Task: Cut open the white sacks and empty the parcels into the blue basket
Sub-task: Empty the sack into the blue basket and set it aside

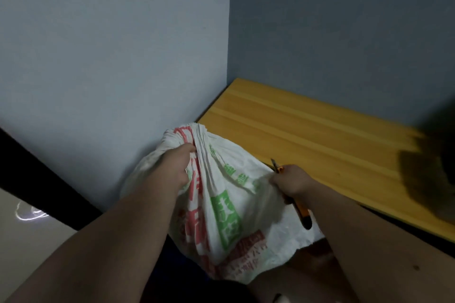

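Sack (229,204) upright — neck up, left hand (176,167) gripping

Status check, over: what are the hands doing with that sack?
Left hand grips white sack below its knotted top. Right hand holds orange cutter, blade out, pinching sack cloth. Sack uncut; blue basket not seen.

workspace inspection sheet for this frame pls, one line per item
Surface: wooden tabletop in the wall corner, bare where visible; dark blurred shape at its right edge, unidentifiable.
Job's things: white sack, red and green print, neck still tied; orange utility knife, blade out. Blue basket, parcels not seen.
Clutter: nothing seen.
Hands: left hand grips the bunched neck; right hand holds the knife and pinches sack fabric.
Cables: nothing seen.
Surroundings: blue-grey walls, black skirting, pale floor.
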